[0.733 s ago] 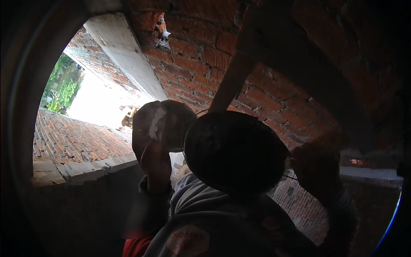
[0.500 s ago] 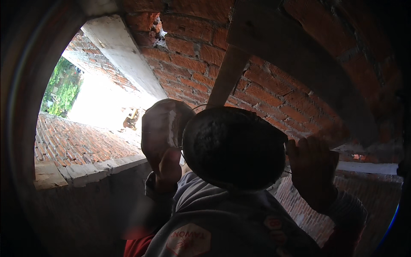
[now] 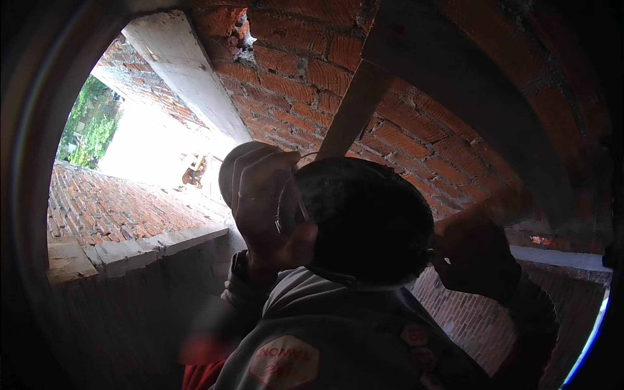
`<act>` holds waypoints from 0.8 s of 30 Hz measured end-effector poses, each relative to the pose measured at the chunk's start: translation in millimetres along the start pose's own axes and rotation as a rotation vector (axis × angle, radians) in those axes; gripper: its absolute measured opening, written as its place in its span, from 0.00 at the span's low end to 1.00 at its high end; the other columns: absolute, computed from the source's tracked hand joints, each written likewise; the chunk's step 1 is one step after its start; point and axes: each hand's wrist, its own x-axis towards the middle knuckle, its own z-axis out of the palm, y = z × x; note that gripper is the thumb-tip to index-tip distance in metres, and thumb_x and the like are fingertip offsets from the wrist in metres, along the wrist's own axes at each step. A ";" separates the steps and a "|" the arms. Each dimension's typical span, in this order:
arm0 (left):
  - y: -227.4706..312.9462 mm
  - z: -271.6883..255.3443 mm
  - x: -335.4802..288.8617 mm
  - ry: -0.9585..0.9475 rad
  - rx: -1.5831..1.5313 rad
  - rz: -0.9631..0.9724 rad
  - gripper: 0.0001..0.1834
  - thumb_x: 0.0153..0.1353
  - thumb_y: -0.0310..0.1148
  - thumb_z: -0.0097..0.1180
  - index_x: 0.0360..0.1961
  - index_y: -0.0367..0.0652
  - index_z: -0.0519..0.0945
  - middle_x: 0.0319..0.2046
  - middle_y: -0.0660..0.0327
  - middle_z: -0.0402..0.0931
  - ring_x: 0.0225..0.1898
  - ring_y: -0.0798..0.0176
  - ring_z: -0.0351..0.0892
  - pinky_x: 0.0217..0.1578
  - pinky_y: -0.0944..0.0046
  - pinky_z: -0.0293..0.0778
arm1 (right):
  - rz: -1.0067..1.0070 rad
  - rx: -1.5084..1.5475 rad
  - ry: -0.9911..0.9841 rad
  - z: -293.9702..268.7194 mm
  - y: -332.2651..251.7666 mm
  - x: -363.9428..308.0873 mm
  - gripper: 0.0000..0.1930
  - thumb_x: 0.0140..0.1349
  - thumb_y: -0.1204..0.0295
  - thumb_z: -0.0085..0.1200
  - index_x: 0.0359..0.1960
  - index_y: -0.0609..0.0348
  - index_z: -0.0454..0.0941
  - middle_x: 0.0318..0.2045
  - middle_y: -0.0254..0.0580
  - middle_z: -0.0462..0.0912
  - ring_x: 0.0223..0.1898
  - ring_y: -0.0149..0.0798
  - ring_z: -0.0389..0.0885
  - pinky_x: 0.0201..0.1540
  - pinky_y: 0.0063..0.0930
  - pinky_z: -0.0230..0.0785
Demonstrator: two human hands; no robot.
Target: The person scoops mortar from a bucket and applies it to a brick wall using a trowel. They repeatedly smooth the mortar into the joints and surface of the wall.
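A dark, round, bucket-like container (image 3: 370,221) is held up in front of my grey top. Its inside is too dark to make out. My left hand (image 3: 266,208) is closed at its left edge, with the thumb lapping over the side. Thin curved wire shows by these fingers and above the container. Behind the same fingers is a rounded dark shape (image 3: 234,166) whose kind I cannot tell. At the container's right edge, my right hand (image 3: 474,250) has its fingers bent in and closed on the side. Shadow hides much of both hands.
A brick wall (image 3: 416,140) rises beyond the container, with a wooden board (image 3: 354,107) against it and a dark curved beam (image 3: 455,71). A pale beam (image 3: 185,62) crosses at upper left. Left lies a lower brick wall (image 3: 123,205) with a ledge, beside a bright opening and greenery.
My left hand has shifted right, and its thumb now overlaps the container's left edge. The right hand has turned, its fingers lower against the right side. The whole view has shifted slightly.
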 end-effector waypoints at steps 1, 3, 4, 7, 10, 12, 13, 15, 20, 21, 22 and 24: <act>0.3 -0.8 0.2 0.003 -0.035 -0.027 0.42 0.61 0.63 0.56 0.57 0.29 0.72 0.48 0.48 0.73 0.51 0.52 0.74 0.50 0.57 0.73 | -0.004 0.064 0.024 6.2 6.3 -2.3 0.05 0.57 0.68 0.61 0.28 0.54 0.82 0.21 0.43 0.82 0.23 0.42 0.84 0.27 0.40 0.76; 2.4 -1.1 -1.0 0.013 -0.111 -0.084 0.44 0.60 0.63 0.57 0.57 0.29 0.72 0.48 0.48 0.72 0.51 0.53 0.74 0.50 0.59 0.73 | -0.023 0.275 0.110 20.0 15.9 -7.6 0.05 0.57 0.68 0.63 0.28 0.53 0.82 0.22 0.41 0.83 0.24 0.40 0.85 0.29 0.38 0.77; 3.0 -1.8 -1.0 0.025 -0.150 -0.107 0.44 0.59 0.64 0.57 0.57 0.29 0.72 0.49 0.48 0.71 0.51 0.54 0.74 0.50 0.60 0.73 | -0.013 0.363 0.086 23.6 20.8 -13.1 0.05 0.57 0.68 0.64 0.28 0.53 0.82 0.23 0.40 0.84 0.24 0.39 0.85 0.29 0.37 0.77; 4.9 -4.8 -1.3 0.068 -0.201 -0.156 0.46 0.58 0.64 0.59 0.58 0.28 0.71 0.51 0.48 0.70 0.53 0.54 0.73 0.52 0.59 0.73 | 0.047 0.375 0.221 31.2 27.1 -33.3 0.05 0.54 0.70 0.66 0.28 0.54 0.81 0.23 0.37 0.85 0.26 0.38 0.87 0.30 0.35 0.77; 6.9 -5.7 -0.6 0.123 -0.225 -0.177 0.47 0.60 0.65 0.55 0.59 0.28 0.68 0.54 0.48 0.68 0.56 0.53 0.71 0.57 0.56 0.70 | 0.086 0.237 0.219 46.3 24.0 -41.6 0.08 0.56 0.71 0.65 0.25 0.54 0.77 0.20 0.37 0.80 0.22 0.43 0.82 0.26 0.38 0.71; 9.3 -0.1 -1.4 0.195 -0.344 -0.211 0.45 0.60 0.64 0.52 0.60 0.29 0.67 0.54 0.47 0.67 0.56 0.54 0.70 0.57 0.56 0.68 | 0.100 0.353 0.121 57.6 19.7 -43.3 0.08 0.58 0.72 0.63 0.25 0.56 0.75 0.20 0.40 0.77 0.22 0.47 0.80 0.24 0.41 0.70; 9.6 2.3 -1.3 0.221 -0.417 -0.232 0.45 0.60 0.63 0.52 0.60 0.29 0.67 0.54 0.48 0.67 0.55 0.54 0.70 0.56 0.56 0.67 | 0.148 0.433 0.188 63.3 16.5 -44.0 0.09 0.60 0.70 0.63 0.26 0.56 0.75 0.20 0.42 0.76 0.23 0.49 0.79 0.25 0.41 0.70; 7.4 1.1 1.0 0.258 -0.572 -0.277 0.44 0.59 0.61 0.52 0.60 0.29 0.67 0.55 0.48 0.67 0.53 0.54 0.70 0.56 0.56 0.66 | 0.139 0.393 0.256 68.5 13.7 -44.7 0.08 0.61 0.70 0.63 0.27 0.56 0.76 0.21 0.42 0.76 0.23 0.50 0.80 0.25 0.42 0.70; -8.9 -3.7 12.6 0.358 -0.661 -0.163 0.38 0.62 0.56 0.49 0.61 0.32 0.68 0.54 0.50 0.67 0.51 0.56 0.70 0.54 0.56 0.67 | 0.147 0.374 0.416 28.1 7.8 -39.2 0.08 0.59 0.73 0.65 0.27 0.57 0.76 0.21 0.42 0.76 0.24 0.49 0.80 0.26 0.41 0.71; -12.1 -5.1 13.7 0.386 -0.715 -0.201 0.38 0.63 0.54 0.49 0.62 0.31 0.67 0.57 0.50 0.68 0.58 0.55 0.71 0.59 0.54 0.68 | 0.140 0.401 0.447 11.4 5.3 -32.6 0.08 0.58 0.74 0.65 0.26 0.57 0.76 0.21 0.42 0.75 0.24 0.48 0.79 0.26 0.41 0.71; -14.8 -6.7 13.4 0.413 -0.861 -0.263 0.37 0.64 0.54 0.50 0.63 0.32 0.68 0.57 0.51 0.70 0.58 0.56 0.72 0.59 0.54 0.68 | 0.137 0.350 0.421 -8.4 1.4 -27.7 0.10 0.58 0.74 0.66 0.25 0.58 0.76 0.21 0.41 0.75 0.22 0.45 0.79 0.26 0.39 0.70; -19.6 -9.9 7.8 0.419 -1.149 -0.482 0.38 0.64 0.57 0.52 0.64 0.36 0.69 0.57 0.56 0.73 0.58 0.59 0.73 0.60 0.54 0.70 | 0.110 0.292 0.474 -49.2 -9.2 -10.5 0.11 0.59 0.73 0.67 0.25 0.58 0.76 0.21 0.41 0.76 0.22 0.43 0.79 0.26 0.39 0.70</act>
